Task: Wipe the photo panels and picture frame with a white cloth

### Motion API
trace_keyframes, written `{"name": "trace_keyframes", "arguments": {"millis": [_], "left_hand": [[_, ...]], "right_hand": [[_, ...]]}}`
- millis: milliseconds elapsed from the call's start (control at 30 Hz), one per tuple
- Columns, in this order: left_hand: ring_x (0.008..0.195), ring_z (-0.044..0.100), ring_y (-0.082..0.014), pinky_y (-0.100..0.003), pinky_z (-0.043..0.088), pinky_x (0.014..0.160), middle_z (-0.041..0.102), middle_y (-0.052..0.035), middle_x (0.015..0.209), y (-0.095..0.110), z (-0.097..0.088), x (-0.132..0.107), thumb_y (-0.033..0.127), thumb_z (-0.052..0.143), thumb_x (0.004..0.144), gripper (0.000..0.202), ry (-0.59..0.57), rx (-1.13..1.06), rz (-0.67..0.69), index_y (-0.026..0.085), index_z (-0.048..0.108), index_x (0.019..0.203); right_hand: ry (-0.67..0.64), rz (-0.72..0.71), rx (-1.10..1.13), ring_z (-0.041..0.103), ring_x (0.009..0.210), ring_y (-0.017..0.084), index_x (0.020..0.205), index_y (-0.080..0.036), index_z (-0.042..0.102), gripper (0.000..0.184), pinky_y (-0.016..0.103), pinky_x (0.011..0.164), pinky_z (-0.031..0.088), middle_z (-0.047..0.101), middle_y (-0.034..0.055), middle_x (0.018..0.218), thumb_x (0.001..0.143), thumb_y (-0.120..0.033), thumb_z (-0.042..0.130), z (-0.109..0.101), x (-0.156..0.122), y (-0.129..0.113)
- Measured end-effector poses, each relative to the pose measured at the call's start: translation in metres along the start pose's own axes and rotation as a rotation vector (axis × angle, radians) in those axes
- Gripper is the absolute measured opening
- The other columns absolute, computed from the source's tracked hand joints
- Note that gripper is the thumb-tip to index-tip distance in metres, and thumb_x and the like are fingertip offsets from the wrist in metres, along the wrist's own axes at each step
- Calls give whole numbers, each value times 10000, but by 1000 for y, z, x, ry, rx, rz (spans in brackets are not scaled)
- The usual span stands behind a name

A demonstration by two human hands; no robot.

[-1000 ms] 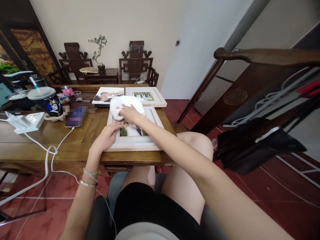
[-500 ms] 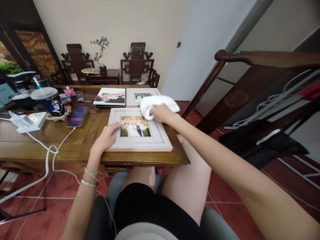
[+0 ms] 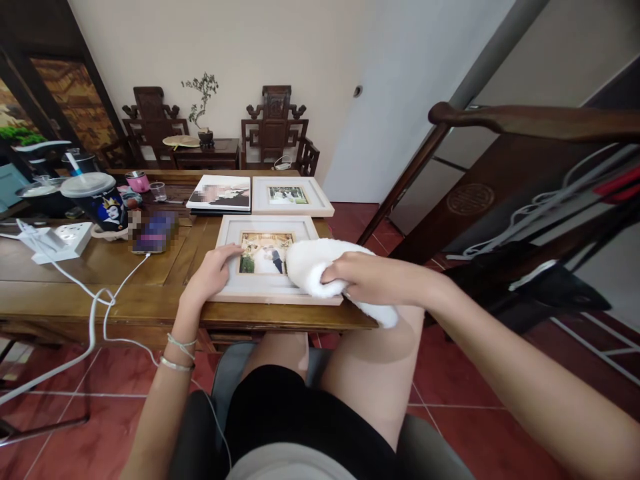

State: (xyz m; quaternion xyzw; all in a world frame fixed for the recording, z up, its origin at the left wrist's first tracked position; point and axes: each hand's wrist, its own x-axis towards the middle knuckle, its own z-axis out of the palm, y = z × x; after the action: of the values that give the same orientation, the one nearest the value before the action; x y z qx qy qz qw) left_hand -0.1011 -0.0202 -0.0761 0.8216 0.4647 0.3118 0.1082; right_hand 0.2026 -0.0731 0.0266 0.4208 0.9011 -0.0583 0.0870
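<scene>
A white picture frame (image 3: 235,293) with a photo of a couple lies flat at the table's front edge. My left hand (image 3: 214,268) rests on its left side, fingers stretched out over the border. Bunched in my right hand (image 3: 367,277) is a fluffy white cloth (image 3: 313,263), which covers the frame's lower right part and touches the photo's right edge. One end of the cloth hangs past the table corner. Behind lies a second framed photo (image 3: 295,193), beside a white photo album or board (image 3: 220,192) on something dark.
On the wooden table (image 3: 185,267) to the left are a phone (image 3: 154,233) on a charging cable, a lidded drink cup (image 3: 103,203), a white power strip (image 3: 65,241), a pink cup (image 3: 137,181) and a small clear cup (image 3: 158,192). A wooden chair (image 3: 515,123) stands at the right.
My right hand has drawn the cloth from the frame's upper right corner toward me, down to its lower right. The rear frame is now uncovered. My left hand has stayed in place.
</scene>
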Motion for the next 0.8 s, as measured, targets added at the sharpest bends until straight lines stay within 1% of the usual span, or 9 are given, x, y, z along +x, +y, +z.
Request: {"name": "trace_keyframes", "arguments": {"millis": [67,133,200,300,333,400,533,667,800], "left_hand": [[1247,563,-205,-405,389,1129,645,-63,1280,0,0,0,-9,350,716,582,2,8,2,164,662,1177],[1245,565,-208,-404,387,1131,644,-71,1280,0,0,0,-9,348,717,580,0,8,3,153,663,1176],[1241,567,-217,-408,390,1129,641,-83,1283,1,-1,-1,-9,347,719,575,-1,-1,4,143,664,1175],[1242,566,-215,-410,394,1126,644,-78,1277,3,-2,-1,-13,342,726,574,-5,1,7,147,662,1176],[1241,567,-211,-405,396,1125,647,-74,1274,3,-2,-1,-14,341,728,574,-5,9,4,151,661,1175],[1236,572,-203,-392,399,1123,650,-72,1269,4,-3,-1,-17,341,725,572,-1,27,-3,150,662,1169],[1228,578,-202,-394,403,1121,657,-69,1258,2,-1,1,-33,344,703,583,4,37,6,152,668,1150],[1225,580,-208,-394,401,1121,661,-83,1250,-1,1,2,-38,350,700,576,12,31,20,134,669,1147],[1214,588,-212,-392,411,1114,653,-103,1259,-2,3,1,-41,352,714,560,21,29,19,117,668,1148]], "right_hand": [[83,15,26,618,848,199,944,-196,695,361,252,699,419,692,56,910,723,5,493,-9,-2,8],[235,99,-17,615,831,213,968,-160,676,314,271,677,416,686,90,944,767,-22,477,-14,7,17],[384,185,-92,618,868,238,1038,-127,657,372,300,689,415,676,139,1033,783,7,421,-14,24,25],[504,192,-213,590,1039,289,1118,-100,638,464,370,797,417,617,199,1228,787,60,355,-5,57,32],[511,172,-244,567,1098,303,1130,-95,637,469,397,847,407,593,206,1274,795,63,350,-1,68,33],[466,136,-275,532,1166,316,1156,-92,632,475,440,921,378,578,204,1301,804,66,355,10,90,35],[330,80,-276,525,1170,313,1180,-90,623,462,470,1000,307,588,209,1255,794,57,417,32,114,32],[279,37,-279,542,1143,306,1179,-91,622,459,436,988,309,588,218,1227,786,57,436,44,105,22],[200,-18,-247,599,1020,277,1120,-94,656,440,342,862,377,644,188,1098,768,57,440,35,71,-4]]}}
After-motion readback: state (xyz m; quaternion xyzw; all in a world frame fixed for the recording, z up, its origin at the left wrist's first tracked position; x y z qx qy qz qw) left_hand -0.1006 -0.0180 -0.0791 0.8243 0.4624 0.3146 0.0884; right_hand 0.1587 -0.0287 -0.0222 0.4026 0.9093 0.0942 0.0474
